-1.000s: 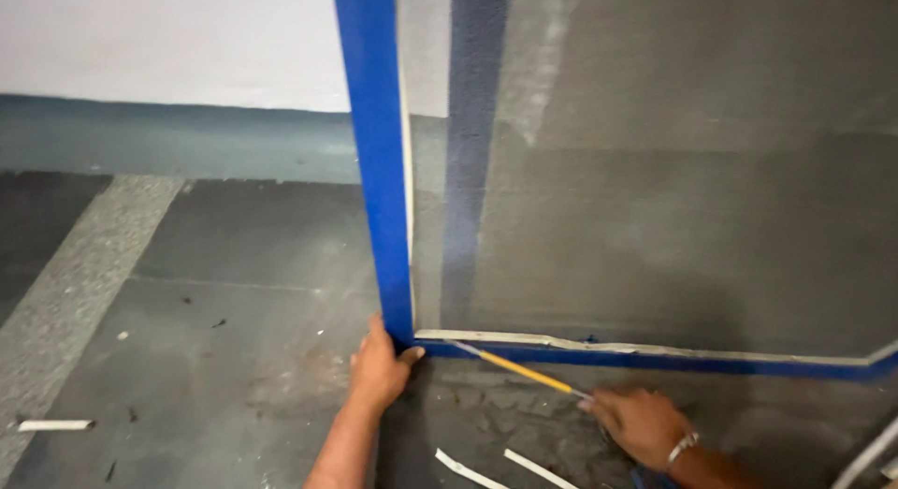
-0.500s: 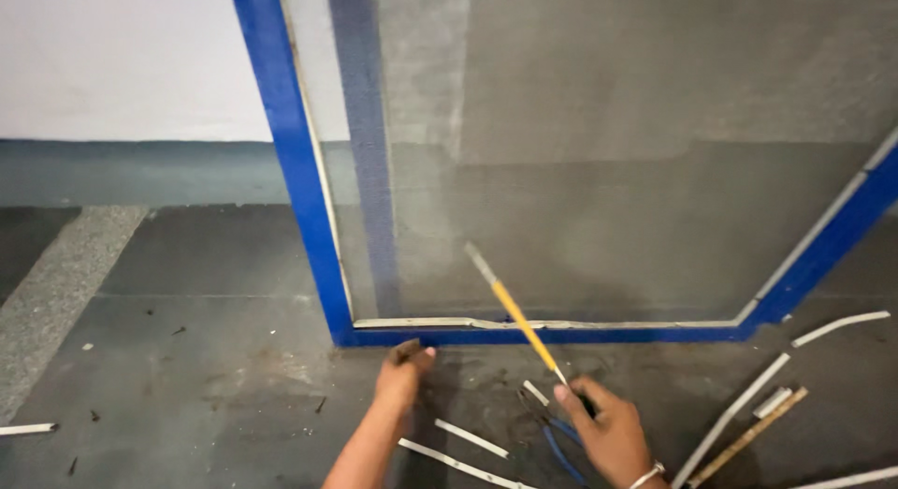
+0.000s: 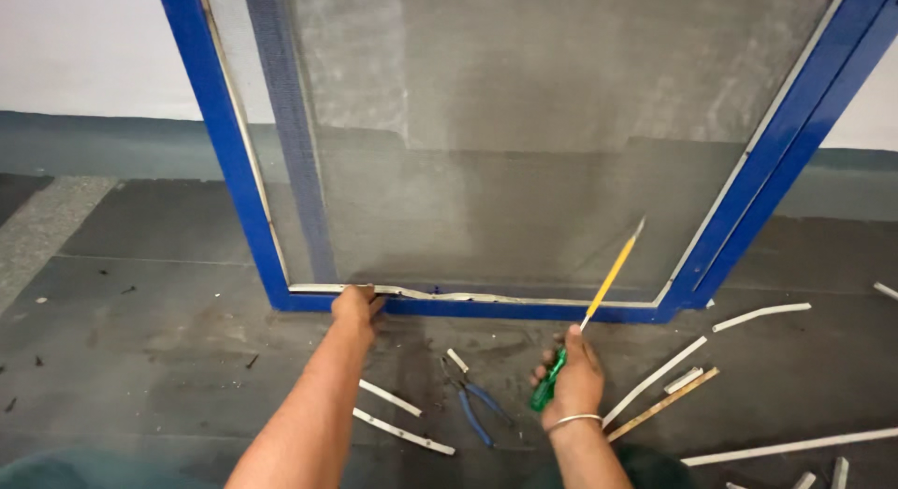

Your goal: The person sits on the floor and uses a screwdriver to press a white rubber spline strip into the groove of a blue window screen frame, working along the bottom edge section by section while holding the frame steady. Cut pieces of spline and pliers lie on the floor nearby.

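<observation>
Lifted off the frame [image 3: 468,308], the screwdriver [image 3: 587,319] sits fist-gripped in right fingers [image 3: 561,363]; left fingers [image 3: 360,297] pinch the frame's white strip [image 3: 440,295].

The frame [image 3: 234,161] I am working on is bright blue on every visible side. Its mesh [image 3: 524,124] is a fine grey weave, see-through, with a darker grey-blue band down its left part. A thin off-white strip [image 3: 486,298] lines the bottom edge. The screwdriver [image 3: 580,330] in my right hand [image 3: 572,377] has a green handle and yellow shaft. My wrist carries a silver bangle [image 3: 572,420]. The pliers [image 3: 477,403] have blue grips. Loose strips [image 3: 655,381] are white. The floor [image 3: 140,339] is dark grey, scuffed and dusty. The wall [image 3: 84,49] is white above a grey-green base band.
</observation>
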